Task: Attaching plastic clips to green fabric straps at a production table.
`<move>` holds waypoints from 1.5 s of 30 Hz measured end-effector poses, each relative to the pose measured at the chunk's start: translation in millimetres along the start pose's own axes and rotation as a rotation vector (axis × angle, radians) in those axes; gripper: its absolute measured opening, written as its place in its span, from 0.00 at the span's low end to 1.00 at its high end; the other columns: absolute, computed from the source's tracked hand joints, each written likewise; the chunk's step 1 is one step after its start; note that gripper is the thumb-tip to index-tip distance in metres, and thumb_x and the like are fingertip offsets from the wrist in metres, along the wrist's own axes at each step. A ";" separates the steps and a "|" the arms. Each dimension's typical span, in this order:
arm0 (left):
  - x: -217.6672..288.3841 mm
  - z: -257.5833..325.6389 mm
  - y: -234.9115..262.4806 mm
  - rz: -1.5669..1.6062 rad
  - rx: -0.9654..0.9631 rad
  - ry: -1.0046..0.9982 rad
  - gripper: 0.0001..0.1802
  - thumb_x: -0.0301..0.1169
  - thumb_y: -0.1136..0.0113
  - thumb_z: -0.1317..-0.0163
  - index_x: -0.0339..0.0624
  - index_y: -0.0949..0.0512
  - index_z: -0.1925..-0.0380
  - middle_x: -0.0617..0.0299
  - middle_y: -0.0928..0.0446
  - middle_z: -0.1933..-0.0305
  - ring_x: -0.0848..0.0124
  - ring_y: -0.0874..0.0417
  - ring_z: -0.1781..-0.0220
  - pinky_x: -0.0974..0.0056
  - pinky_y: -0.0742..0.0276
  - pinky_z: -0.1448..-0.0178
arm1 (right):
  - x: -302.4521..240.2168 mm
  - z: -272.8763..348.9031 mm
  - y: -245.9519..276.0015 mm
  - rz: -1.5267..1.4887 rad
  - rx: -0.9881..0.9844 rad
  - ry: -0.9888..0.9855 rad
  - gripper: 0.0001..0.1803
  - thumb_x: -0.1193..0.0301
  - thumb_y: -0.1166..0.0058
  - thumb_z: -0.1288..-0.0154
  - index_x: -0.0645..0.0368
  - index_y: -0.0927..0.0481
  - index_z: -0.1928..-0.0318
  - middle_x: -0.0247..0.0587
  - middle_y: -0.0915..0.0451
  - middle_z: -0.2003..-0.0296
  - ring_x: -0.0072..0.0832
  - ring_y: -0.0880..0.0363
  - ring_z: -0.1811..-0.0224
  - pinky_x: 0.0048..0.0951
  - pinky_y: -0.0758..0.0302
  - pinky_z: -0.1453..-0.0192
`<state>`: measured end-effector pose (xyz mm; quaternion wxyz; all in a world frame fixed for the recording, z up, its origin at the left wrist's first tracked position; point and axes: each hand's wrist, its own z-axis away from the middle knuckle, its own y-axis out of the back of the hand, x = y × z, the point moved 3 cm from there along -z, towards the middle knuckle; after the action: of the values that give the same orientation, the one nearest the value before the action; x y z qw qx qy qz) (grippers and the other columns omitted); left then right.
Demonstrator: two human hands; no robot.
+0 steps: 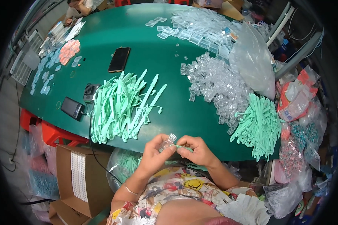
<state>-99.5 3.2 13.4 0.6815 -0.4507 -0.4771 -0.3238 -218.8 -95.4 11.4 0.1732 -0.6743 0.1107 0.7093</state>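
My left hand [156, 153] is closed with its fingers round a small clear plastic piece [172, 138], just off the table's near edge. Close beside it, my right hand [199, 150] pinches a mint-green plastic strap [186, 148], whose end meets the clear piece between my thumbs. Most of that strap is hidden by my fingers. Ahead and to the left lies a heap of similar mint-green straps [116, 105] with rounded ends. A heap of clear plastic pieces [214, 80] is spread to the right, with a second stack of green straps [260, 127] nearer me.
The green table [165, 93] carries a black phone [119, 59], a dark box-shaped device [73, 108] with a cable, flat clear cases [199, 30], and coral pieces [69, 51]. A cardboard box [84, 176] stands lower left. Filled bags [296, 97] crowd the right. Another person [79, 9] sits far left.
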 end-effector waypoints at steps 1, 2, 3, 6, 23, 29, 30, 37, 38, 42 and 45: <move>-2.0 -1.2 0.7 0.050 -0.016 -0.013 0.06 0.28 0.46 0.42 0.39 0.29 0.66 0.71 0.29 0.72 0.85 0.33 0.70 0.77 0.38 0.68 | 0.2 -1.5 1.7 0.102 0.033 0.062 0.08 0.75 0.48 0.42 0.64 0.26 0.62 0.33 0.24 0.73 0.13 0.29 0.69 0.18 0.31 0.66; -6.7 -5.8 3.7 0.147 0.003 0.056 0.08 0.34 0.49 0.40 0.42 0.30 0.70 0.72 0.32 0.76 0.84 0.35 0.75 0.77 0.40 0.72 | 6.9 -4.0 7.3 0.109 0.099 0.015 0.05 0.76 0.49 0.42 0.64 0.26 0.64 0.32 0.24 0.73 0.14 0.29 0.70 0.18 0.31 0.68; -6.9 -8.8 1.3 0.302 0.027 0.077 0.10 0.38 0.52 0.38 0.44 0.32 0.72 0.72 0.38 0.80 0.83 0.40 0.80 0.75 0.43 0.75 | 4.1 -5.8 8.9 0.084 0.201 0.110 0.04 0.78 0.51 0.42 0.64 0.27 0.65 0.31 0.27 0.76 0.14 0.30 0.76 0.17 0.33 0.72; -1.8 -15.3 -4.8 0.458 0.013 0.090 0.14 0.40 0.55 0.36 0.45 0.37 0.75 0.71 0.45 0.85 0.80 0.46 0.84 0.73 0.46 0.78 | -15.7 -8.7 11.8 0.505 0.447 0.413 0.05 0.80 0.51 0.43 0.65 0.27 0.65 0.37 0.26 0.76 0.19 0.29 0.75 0.21 0.31 0.71; -15.0 -6.5 -13.6 0.502 -0.034 0.256 0.17 0.43 0.60 0.33 0.44 0.36 0.74 0.70 0.43 0.85 0.80 0.47 0.85 0.73 0.48 0.79 | -14.6 -14.8 -1.7 0.694 0.395 0.573 0.08 0.81 0.46 0.52 0.64 0.25 0.67 0.43 0.25 0.73 0.34 0.24 0.76 0.27 0.27 0.73; -11.9 -5.1 -3.7 0.094 0.038 0.130 0.11 0.37 0.54 0.35 0.40 0.30 0.68 0.71 0.37 0.80 0.83 0.42 0.79 0.76 0.46 0.76 | 3.2 -15.1 6.8 -0.224 0.094 0.111 0.04 0.77 0.51 0.43 0.62 0.27 0.66 0.41 0.32 0.60 0.25 0.29 0.60 0.23 0.32 0.59; -9.6 -5.0 -4.2 -0.059 0.028 0.053 0.11 0.34 0.54 0.36 0.37 0.29 0.67 0.71 0.36 0.79 0.85 0.41 0.77 0.77 0.46 0.75 | -0.5 -17.1 8.0 0.085 0.124 0.212 0.03 0.77 0.53 0.41 0.63 0.28 0.67 0.41 0.33 0.59 0.23 0.32 0.61 0.22 0.34 0.59; -12.6 -4.4 4.1 0.000 -0.098 0.062 0.09 0.31 0.52 0.37 0.36 0.29 0.68 0.72 0.34 0.78 0.85 0.38 0.75 0.76 0.42 0.73 | 14.0 -11.8 5.5 -0.290 0.054 0.356 0.05 0.73 0.52 0.38 0.63 0.28 0.68 0.38 0.35 0.59 0.20 0.36 0.66 0.20 0.37 0.62; -12.3 -3.7 5.1 -0.021 -0.127 0.069 0.09 0.31 0.52 0.37 0.36 0.28 0.66 0.71 0.33 0.77 0.85 0.37 0.75 0.77 0.40 0.73 | 17.3 -11.4 2.8 -0.694 -0.047 0.310 0.05 0.73 0.51 0.39 0.62 0.28 0.67 0.37 0.35 0.59 0.18 0.35 0.66 0.19 0.38 0.59; -4.9 -1.2 -6.5 -0.120 0.036 -0.097 0.09 0.29 0.53 0.37 0.36 0.29 0.60 0.67 0.29 0.73 0.84 0.32 0.73 0.77 0.36 0.71 | 25.1 -13.6 1.1 -0.765 -0.073 0.273 0.05 0.74 0.52 0.38 0.63 0.27 0.66 0.37 0.36 0.58 0.17 0.36 0.66 0.19 0.38 0.59; -0.7 -1.9 0.4 -0.039 -0.043 0.057 0.12 0.30 0.52 0.38 0.36 0.31 0.57 0.65 0.28 0.68 0.79 0.28 0.69 0.76 0.33 0.67 | 17.1 -12.0 1.2 -0.269 0.106 0.282 0.05 0.75 0.50 0.40 0.62 0.27 0.64 0.35 0.34 0.61 0.17 0.35 0.67 0.18 0.37 0.62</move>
<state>-98.7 1.7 12.4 0.6783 -0.4465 -0.4592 -0.3601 -208.8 -99.5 -6.5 0.2846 -0.7654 0.0801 0.5716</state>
